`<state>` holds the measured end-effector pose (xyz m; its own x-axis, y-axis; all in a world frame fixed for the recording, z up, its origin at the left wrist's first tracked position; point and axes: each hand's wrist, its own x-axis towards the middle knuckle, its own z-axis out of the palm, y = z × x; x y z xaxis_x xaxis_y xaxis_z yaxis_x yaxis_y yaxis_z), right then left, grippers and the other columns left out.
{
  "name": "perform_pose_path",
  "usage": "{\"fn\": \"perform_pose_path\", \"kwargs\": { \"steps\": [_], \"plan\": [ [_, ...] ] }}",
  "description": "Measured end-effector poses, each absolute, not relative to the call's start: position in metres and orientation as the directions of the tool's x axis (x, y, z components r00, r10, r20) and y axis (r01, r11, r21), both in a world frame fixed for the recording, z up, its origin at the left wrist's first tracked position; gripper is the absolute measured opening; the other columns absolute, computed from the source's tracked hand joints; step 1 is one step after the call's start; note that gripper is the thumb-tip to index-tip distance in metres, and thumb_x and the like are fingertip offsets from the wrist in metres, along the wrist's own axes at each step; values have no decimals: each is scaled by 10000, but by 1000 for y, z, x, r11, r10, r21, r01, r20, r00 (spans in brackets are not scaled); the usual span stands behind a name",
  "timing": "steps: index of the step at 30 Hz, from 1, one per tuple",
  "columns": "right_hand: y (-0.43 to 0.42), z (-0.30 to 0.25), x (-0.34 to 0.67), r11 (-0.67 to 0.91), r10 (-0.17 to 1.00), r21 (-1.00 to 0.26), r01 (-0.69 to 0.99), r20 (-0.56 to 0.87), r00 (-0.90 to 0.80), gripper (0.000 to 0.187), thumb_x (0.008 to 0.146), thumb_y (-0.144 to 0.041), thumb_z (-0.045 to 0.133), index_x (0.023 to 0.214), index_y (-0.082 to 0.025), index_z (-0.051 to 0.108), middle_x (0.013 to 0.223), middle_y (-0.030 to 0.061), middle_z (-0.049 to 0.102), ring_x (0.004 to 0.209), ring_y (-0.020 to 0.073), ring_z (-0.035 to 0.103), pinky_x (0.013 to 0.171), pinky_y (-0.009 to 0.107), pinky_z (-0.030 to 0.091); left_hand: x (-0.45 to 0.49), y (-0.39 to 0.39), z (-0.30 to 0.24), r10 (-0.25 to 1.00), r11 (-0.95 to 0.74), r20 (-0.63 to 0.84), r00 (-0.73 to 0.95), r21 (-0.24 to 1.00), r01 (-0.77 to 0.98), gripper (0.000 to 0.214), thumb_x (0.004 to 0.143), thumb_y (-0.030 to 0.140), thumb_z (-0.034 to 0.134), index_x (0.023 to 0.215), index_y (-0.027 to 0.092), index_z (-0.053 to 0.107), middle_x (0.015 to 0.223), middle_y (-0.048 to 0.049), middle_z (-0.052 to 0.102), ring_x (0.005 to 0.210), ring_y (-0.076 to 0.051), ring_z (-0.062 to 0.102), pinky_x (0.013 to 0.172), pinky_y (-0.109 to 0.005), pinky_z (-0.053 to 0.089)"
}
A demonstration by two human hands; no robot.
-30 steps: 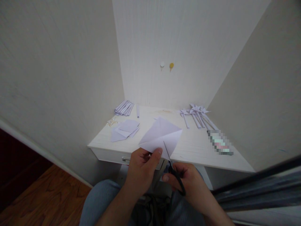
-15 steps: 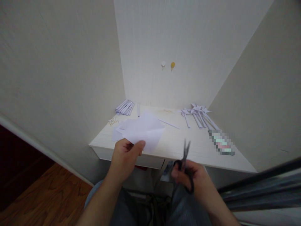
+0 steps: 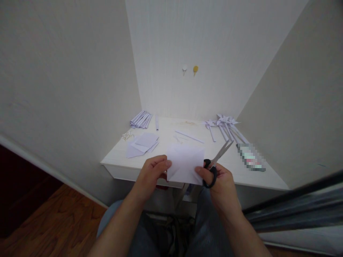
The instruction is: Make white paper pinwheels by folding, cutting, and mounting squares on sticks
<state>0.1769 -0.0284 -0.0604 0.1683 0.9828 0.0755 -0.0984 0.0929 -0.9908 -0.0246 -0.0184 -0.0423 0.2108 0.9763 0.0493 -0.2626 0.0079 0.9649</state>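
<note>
A square sheet of white paper (image 3: 184, 162) with crease lines is held up over the desk's front edge. My left hand (image 3: 154, 171) pinches its left side between thumb and fingers. On the right side, the thumb of my right hand (image 3: 221, 182) presses on the paper. That same hand also has black-handled scissors (image 3: 214, 166) hooked on it, blades pointing up and to the right, slightly apart. Left of the held sheet, more white paper squares (image 3: 144, 144) lie in a loose pile on the desk.
Rolled paper sticks (image 3: 142, 119) are stacked at the back left of the white desk (image 3: 118, 159), near small pale bits (image 3: 127, 135). Several paper pinwheels (image 3: 225, 123) lie at the back right, with a phone (image 3: 250, 157) before them. A thin paper stick (image 3: 189, 136) lies mid-desk.
My left hand has moved the sheet right, away from the pile, and turned it squarer to view. My right hand has come up with the scissors and taken hold of the sheet's right side.
</note>
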Motion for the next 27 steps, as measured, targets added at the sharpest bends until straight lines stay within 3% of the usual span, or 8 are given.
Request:
{"fn": "perform_pose_path", "kwargs": {
  "steps": [3, 5, 8, 14, 18, 22, 27],
  "plan": [
    [-28, -58, 174, 148, 939, -984, -100, 108, 325, 284, 666, -376, 853, 736, -174, 665, 616, -30, 571, 574, 127, 486, 532, 244, 394, -10, -25, -52, 981, -28, 73, 181, 970, -240, 438, 791, 581, 652, 794, 146, 704, 673, -40, 647, 597, -167, 586, 515, -257, 478],
    [-28, -56, 171, 144, 924, -985, -96, 99, 369, 297, 660, -385, 853, 718, -176, 651, 604, -31, 557, 567, 127, 476, 525, 244, 394, 1, -31, -55, 983, -42, 66, 169, 989, -145, 407, 761, 545, 717, 813, 142, 720, 693, -54, 679, 626, -178, 607, 547, -261, 488],
    [-29, -59, 170, 162, 932, -981, -110, 116, 343, 294, 687, -389, 847, 724, -182, 642, 641, -22, 574, 601, 138, 502, 555, 250, 418, 15, -38, -56, 994, -30, 33, 104, 999, -34, 321, 807, 456, 703, 691, 156, 702, 644, -44, 681, 617, -172, 603, 591, -264, 480],
    [-28, -67, 178, 96, 984, -975, -200, 63, 167, 265, 753, -401, 816, 794, -186, 666, 698, -8, 620, 632, 148, 528, 611, 266, 442, 19, -36, -50, 999, -13, 13, 40, 1000, -7, 353, 827, 447, 644, 606, 172, 644, 558, -4, 610, 551, -151, 555, 554, -253, 435],
    [-36, -63, 185, 24, 999, -998, -52, 25, -37, 330, 785, -491, 765, 820, -169, 698, 711, 14, 640, 672, 164, 558, 633, 271, 442, 12, -33, -36, 991, -84, 98, -92, 986, 147, 378, 830, 442, 624, 556, 183, 601, 528, 8, 574, 519, -139, 516, 508, -247, 380],
    [-49, -60, 188, -85, 951, -991, 101, -110, -288, 406, 713, -528, 811, 856, -159, 719, 790, 36, 668, 725, 180, 571, 633, 268, 448, 4, -31, -22, 962, -130, 181, -204, 962, 240, 348, 827, 427, 613, 583, 180, 633, 504, 17, 553, 501, -138, 499, 488, -251, 350],
    [-58, -57, 185, -140, 902, -978, 156, -191, -388, 376, 705, -502, 819, 811, -160, 703, 732, 15, 612, 659, 150, 496, 534, 232, 363, -1, -30, -18, 955, -156, 218, -203, 947, 282, 360, 842, 422, 614, 573, 183, 611, 503, 21, 552, 496, -131, 489, 483, -249, 338]
  ]
}}
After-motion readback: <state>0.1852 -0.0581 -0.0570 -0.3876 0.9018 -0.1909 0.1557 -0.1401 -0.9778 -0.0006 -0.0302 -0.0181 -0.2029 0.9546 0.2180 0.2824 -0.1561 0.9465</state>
